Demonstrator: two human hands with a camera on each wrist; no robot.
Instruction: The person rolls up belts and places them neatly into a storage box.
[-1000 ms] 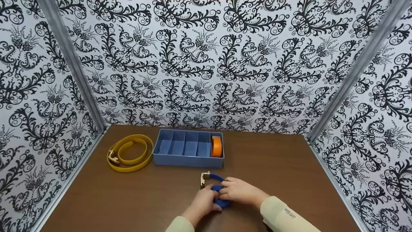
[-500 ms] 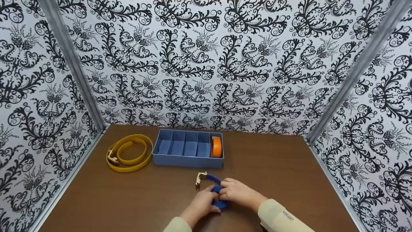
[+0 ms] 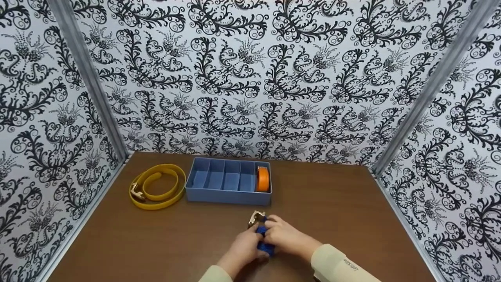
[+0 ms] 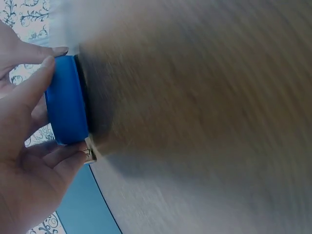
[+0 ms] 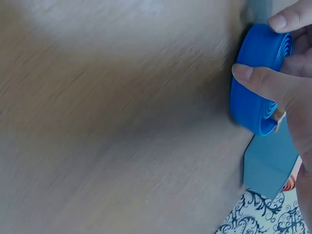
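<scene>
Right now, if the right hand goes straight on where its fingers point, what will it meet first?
The blue belt, which the right hand holds; beyond that, probably the gold buckle, though depth is unclear.

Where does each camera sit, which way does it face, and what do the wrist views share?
Head: worn on head, facing forward and down over table, tray; left grip, right grip, sleeves show.
Left wrist: on that wrist, facing blue roll; left grip, part of right grip show.
Right wrist: on that wrist, facing blue roll; right grip, part of left grip show.
Shared by wrists: blue roll, tray, table.
</scene>
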